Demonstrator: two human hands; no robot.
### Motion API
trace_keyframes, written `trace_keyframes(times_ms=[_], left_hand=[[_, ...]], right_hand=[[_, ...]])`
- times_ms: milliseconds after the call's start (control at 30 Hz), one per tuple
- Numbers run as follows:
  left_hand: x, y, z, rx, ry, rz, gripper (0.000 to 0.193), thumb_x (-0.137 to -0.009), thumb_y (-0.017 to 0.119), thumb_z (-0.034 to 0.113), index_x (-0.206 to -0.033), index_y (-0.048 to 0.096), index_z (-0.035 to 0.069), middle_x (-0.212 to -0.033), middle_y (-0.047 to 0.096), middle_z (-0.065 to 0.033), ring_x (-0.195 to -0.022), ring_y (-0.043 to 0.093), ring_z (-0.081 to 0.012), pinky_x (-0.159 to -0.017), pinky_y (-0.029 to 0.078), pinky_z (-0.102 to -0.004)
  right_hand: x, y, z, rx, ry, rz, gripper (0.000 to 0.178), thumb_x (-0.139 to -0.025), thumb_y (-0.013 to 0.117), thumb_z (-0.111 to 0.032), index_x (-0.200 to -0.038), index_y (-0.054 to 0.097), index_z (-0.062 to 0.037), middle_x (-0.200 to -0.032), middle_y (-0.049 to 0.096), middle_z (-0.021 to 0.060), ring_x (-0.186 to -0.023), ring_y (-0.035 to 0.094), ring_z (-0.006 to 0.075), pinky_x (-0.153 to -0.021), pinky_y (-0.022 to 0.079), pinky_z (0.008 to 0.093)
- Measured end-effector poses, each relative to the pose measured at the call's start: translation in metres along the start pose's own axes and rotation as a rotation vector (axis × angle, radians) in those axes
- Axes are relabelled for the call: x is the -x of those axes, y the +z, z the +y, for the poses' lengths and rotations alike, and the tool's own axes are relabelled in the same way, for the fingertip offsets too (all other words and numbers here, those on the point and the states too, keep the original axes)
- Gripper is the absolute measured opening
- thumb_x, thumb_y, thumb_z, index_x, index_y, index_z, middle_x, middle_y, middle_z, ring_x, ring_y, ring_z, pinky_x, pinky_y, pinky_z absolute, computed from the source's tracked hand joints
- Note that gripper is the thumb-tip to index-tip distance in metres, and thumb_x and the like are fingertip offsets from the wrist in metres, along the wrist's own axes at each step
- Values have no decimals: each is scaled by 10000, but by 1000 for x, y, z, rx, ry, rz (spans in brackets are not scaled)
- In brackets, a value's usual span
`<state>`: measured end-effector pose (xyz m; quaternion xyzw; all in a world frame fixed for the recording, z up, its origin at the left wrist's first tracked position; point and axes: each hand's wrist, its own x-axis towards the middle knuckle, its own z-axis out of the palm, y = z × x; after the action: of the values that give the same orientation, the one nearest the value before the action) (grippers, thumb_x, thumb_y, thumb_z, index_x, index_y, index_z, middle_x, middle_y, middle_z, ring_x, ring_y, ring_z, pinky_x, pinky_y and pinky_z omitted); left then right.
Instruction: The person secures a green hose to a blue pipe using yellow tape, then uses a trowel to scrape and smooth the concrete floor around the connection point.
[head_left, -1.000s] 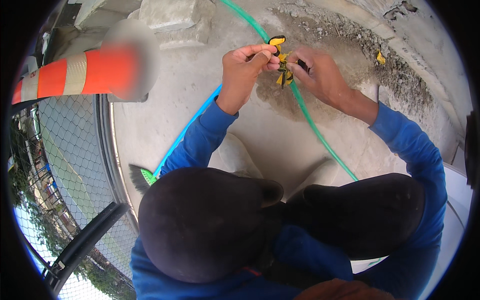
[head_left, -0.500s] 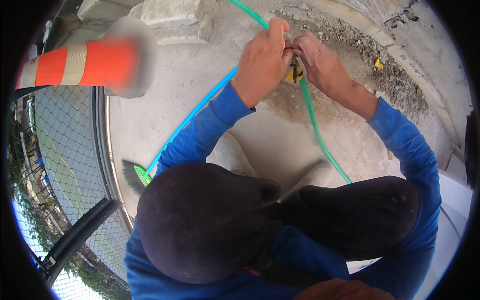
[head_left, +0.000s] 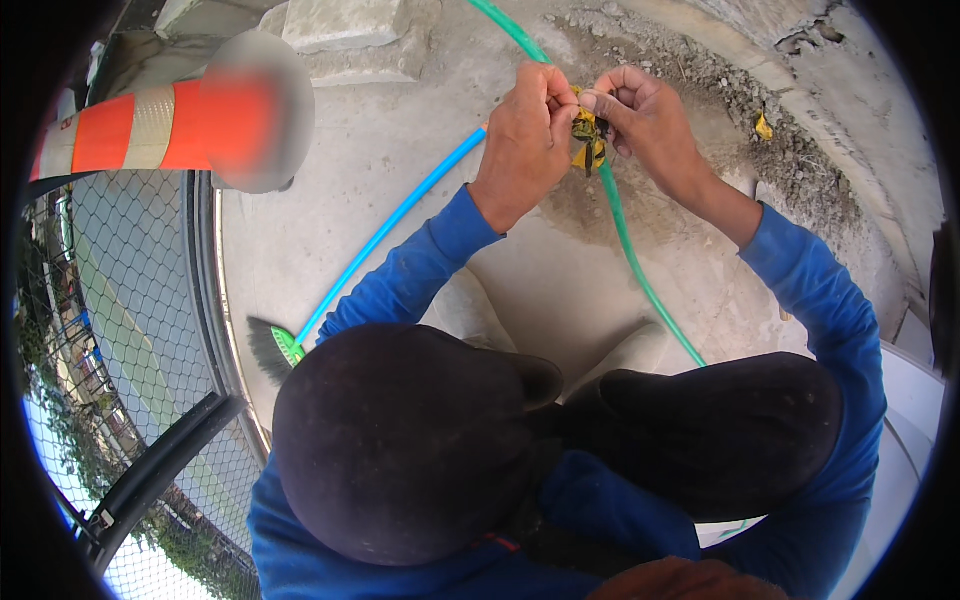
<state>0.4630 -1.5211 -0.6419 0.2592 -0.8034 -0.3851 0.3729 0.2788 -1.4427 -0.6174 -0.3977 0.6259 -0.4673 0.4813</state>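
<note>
Concrete floor (head_left: 390, 160) under hose (head_left: 620, 222); fence (head_left: 125, 280)

Green hose (head_left: 621, 225): smooth, a bit shiny, like plastic
Yellow-black strips (head_left: 590, 155): thin, crinkly, like plastic
Broom stick (head_left: 398, 215): smooth, shiny
Blue sleeves (head_left: 420, 265): wrinkly, dull cloth
Floor (head_left: 350, 150): dull concrete; rough grit (head_left: 700, 62), upper right of frame

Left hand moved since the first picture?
Yes: the left hand has shifted right, farther from the concrete block.
</note>
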Motion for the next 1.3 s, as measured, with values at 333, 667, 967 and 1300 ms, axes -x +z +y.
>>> trace_keyframes(times_ms=[333, 667, 967, 1300], left_hand=[[2, 6, -1, 129, -134, 90, 298, -977, 687, -125, -1152, 490, 14, -960, 752, -163, -857, 790, -256, -755, 616, -361], [7, 13, 14, 258, -299, 93, 376, -949, 781, -102, -1173, 501, 11, -1032, 774, -149, -947, 771, -159, -856, 638, -303], [9, 13, 9, 169, -229, 139, 374, -926, 816, -72, -1143, 524, 14, -1008, 790, -136, -898, 792, -188, -828, 644, -314], [6, 8, 2, -220, 9, 119, 295, -922, 806, -50, -1055, 559, 40, -925, 762, -131, -818, 786, -310, -718, 618, -384]], right_hand=[[9, 10, 24, 232, -272, 69, 206, -1049, 770, -170, -1180, 758, -10, -784, 677, 18, -680, 616, 71, -619, 514, 294], [-3, -2, 18, 89, -142, 104, 139, -977, 770, -106, -1075, 788, -9, -774, 667, -42, -690, 578, 25, -605, 477, 242], [-6, 1, 13, 153, -134, 97, 141, -972, 768, -114, -1072, 801, -20, -781, 680, -16, -723, 614, 32, -627, 504, 256], [-33, -26, 6, 434, -246, -262, 172, -988, 754, -166, -1065, 802, -20, -926, 750, 43, -737, 660, 82, -656, 521, 267]])
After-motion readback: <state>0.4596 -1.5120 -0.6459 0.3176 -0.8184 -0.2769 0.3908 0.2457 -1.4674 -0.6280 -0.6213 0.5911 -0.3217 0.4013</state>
